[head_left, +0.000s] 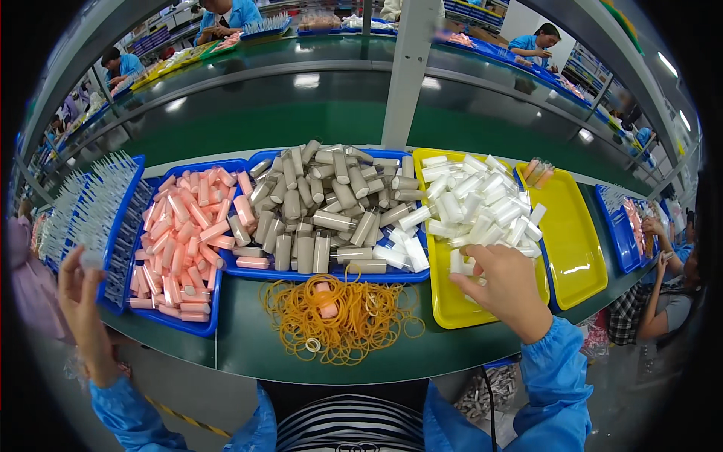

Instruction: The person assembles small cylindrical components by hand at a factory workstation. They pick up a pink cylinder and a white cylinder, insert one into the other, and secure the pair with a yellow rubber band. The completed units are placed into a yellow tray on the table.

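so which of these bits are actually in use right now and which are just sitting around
In hand:
- right hand reaching into the white tubes in the yellow tray
- left hand holding a small clear piece, by the blue rack

Lying about:
- pink tubes
- grey tubes
- rubber bands
- second yellow tray

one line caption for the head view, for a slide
Right hand reaches into white tubes in a yellow tray; left hand raised beside trays of pink and grey tubes.
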The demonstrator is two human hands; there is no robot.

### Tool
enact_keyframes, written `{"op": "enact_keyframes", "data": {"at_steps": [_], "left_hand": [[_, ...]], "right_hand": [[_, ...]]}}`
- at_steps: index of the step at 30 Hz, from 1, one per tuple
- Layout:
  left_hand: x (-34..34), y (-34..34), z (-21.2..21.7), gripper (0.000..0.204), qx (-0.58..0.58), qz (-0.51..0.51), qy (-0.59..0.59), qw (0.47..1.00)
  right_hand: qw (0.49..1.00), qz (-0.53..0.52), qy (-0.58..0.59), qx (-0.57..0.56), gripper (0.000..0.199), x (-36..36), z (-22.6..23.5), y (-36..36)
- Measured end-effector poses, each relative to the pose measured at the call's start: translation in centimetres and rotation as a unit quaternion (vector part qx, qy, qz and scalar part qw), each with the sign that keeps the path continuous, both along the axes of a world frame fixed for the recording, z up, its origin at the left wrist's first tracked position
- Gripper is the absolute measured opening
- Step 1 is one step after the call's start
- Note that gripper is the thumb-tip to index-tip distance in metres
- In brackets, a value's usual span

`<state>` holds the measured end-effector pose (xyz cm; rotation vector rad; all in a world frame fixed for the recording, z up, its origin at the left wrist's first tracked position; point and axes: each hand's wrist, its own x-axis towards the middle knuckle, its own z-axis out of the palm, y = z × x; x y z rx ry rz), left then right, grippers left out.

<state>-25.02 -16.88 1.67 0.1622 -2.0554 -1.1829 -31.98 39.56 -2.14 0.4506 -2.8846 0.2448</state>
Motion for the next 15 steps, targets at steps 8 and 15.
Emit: {"op": "enact_keyframes", "data": {"at_steps": [8,15], "left_hand": [[0.0,18.2,-3.5,0.037,-0.259,-0.248,0.054,0.932],[0.0,27.7,-6.1,0.038,-0.108,-0.441,0.008,0.891]], "right_hand": [[0.998,-0.007,-0.01,-0.068,0.032,-0.5,-0.4,-0.9],[0.976,-0.071,-0.101,-0.182,0.032,-1.0,-0.2,-1.0]]}}
